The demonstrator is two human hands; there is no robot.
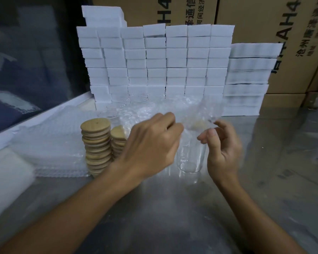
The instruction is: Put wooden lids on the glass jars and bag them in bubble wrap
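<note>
The near part of the metal desk [173,217] carries nothing but the two forearms, leaving open room from the near edge up to the hands. The left hand [151,143] has its fingers curled and pinches the edge of a bubble wrap bag [191,114] held above the desk. The right hand [222,149] hangs beside it with fingers loosely curled; its fingertips lie close to the bag's right side, and whether they grip the film cannot be told. A glass jar [190,158] stands upright between the hands, long axis vertical, base on the desk and mouth upward under the bag; a pale wooden lid [198,124] shows faintly through the film at its top. Just left of the left hand stand two stacks of wooden lids [97,143], the nearer one taller and leaning slightly. Toward the desk's left edge lies a flat pile of bubble wrap bags [53,143]. Behind the stacks, more empty glass jars [114,110] stand upright, hard to count. Along the far edge rises a wall of white foam blocks [154,61], with printed cardboard boxes [264,33] behind it. The desk's right side lies open and reflective.
</note>
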